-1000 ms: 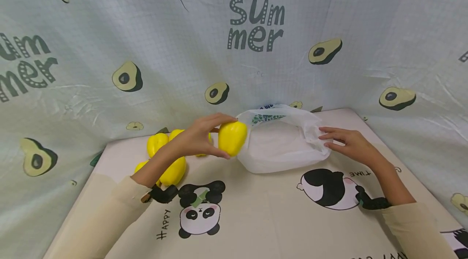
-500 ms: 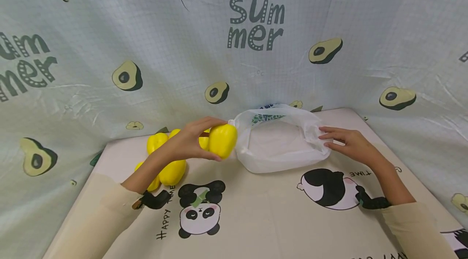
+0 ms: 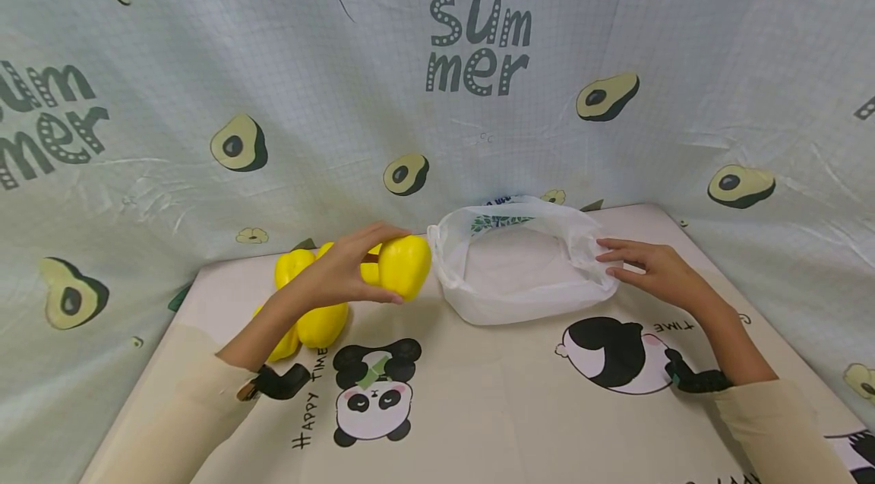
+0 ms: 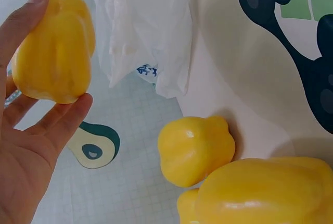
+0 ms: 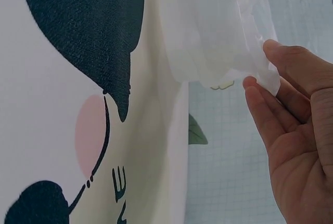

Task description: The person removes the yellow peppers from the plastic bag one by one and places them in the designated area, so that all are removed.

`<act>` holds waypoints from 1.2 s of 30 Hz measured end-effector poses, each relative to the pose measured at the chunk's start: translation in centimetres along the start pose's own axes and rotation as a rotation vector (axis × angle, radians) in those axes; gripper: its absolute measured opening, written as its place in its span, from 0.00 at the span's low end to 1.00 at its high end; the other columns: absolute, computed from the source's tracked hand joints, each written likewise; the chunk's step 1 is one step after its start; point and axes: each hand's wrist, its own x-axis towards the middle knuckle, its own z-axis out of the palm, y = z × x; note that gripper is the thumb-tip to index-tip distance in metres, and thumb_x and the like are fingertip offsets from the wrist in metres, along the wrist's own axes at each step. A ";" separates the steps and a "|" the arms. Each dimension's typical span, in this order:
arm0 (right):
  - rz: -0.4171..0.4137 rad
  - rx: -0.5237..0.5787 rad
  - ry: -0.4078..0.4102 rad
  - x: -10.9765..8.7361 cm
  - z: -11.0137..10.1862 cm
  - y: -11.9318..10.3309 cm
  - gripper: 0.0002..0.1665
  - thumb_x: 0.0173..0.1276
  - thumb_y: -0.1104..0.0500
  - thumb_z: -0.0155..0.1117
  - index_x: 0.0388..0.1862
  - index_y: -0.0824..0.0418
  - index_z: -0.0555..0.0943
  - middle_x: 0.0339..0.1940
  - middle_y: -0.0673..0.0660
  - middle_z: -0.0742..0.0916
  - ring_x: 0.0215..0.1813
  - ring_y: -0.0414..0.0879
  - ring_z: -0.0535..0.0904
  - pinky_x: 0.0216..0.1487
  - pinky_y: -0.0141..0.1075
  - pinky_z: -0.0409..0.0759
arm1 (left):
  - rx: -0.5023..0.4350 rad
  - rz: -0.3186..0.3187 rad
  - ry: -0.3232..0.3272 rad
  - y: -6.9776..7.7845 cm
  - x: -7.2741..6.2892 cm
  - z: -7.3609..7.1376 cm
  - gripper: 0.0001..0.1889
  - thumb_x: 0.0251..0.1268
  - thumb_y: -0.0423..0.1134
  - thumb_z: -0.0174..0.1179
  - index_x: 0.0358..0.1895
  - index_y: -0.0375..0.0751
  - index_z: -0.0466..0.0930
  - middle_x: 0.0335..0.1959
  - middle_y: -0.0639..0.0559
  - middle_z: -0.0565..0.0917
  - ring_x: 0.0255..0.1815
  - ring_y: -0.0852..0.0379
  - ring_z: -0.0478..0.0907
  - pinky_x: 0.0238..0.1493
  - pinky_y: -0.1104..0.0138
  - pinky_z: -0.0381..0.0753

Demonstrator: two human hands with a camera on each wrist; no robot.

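Observation:
My left hand [image 3: 337,270] grips a yellow bell pepper [image 3: 406,268] between thumb and fingers, just left of the bag and above the table. In the left wrist view the pepper [image 4: 54,52] sits upright against the fingertips. A white plastic bag [image 3: 526,307] with a green and blue print stands with its mouth spread wide. At the bag's right rim my right hand [image 3: 649,269] pinches the plastic; the right wrist view shows a fold of the bag [image 5: 218,26] between thumb and fingers.
Several more yellow bell peppers [image 3: 323,326] lie on the left of the table, partly hidden behind the left forearm. The tabletop [image 3: 472,408] has a panda-print cover. A curtain [image 3: 328,112] with avocado prints hangs behind the table.
My left hand has drawn back to the left with the pepper, away from the bag's left rim, baring a handle there. The right hand and the bag look unmoved.

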 end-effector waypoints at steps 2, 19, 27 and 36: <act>-0.002 0.002 0.001 0.1 0.0 0.2 0.17 0.66 0.59 0.73 0.54 0.56 0.89 0.65 0.60 0.83 0.64 0.63 0.78 0.57 0.08 0.55 | -0.005 -0.007 0.001 -0.2 -0.1 0.0 0.46 0.46 0.47 0.83 0.71 0.45 0.70 0.67 0.51 0.75 0.61 0.51 0.75 0.59 0.55 0.83; 0.006 -0.014 -0.021 0.9 -0.3 0.8 0.16 0.66 0.60 0.73 0.53 0.57 0.89 0.64 0.61 0.84 0.64 0.64 0.78 0.62 0.21 0.72 | 0.013 -0.090 0.032 -1.7 -1.7 0.8 0.46 0.45 0.47 0.83 0.71 0.45 0.70 0.67 0.49 0.75 0.58 0.50 0.75 0.59 0.50 0.82; 0.012 -0.036 -0.027 1.2 -0.3 0.9 0.15 0.66 0.59 0.73 0.52 0.57 0.89 0.64 0.61 0.84 0.64 0.63 0.78 0.61 0.49 0.81 | 0.048 -0.131 0.026 -2.6 -2.5 1.0 0.47 0.45 0.48 0.83 0.71 0.42 0.69 0.67 0.47 0.74 0.58 0.49 0.75 0.60 0.50 0.81; 0.007 -0.021 -0.035 1.3 0.0 0.8 0.16 0.66 0.59 0.73 0.53 0.58 0.89 0.65 0.62 0.83 0.65 0.65 0.77 0.58 0.60 0.78 | 0.073 -0.161 0.002 -3.1 -3.4 1.4 0.47 0.46 0.45 0.83 0.71 0.40 0.69 0.64 0.45 0.76 0.57 0.47 0.75 0.62 0.46 0.79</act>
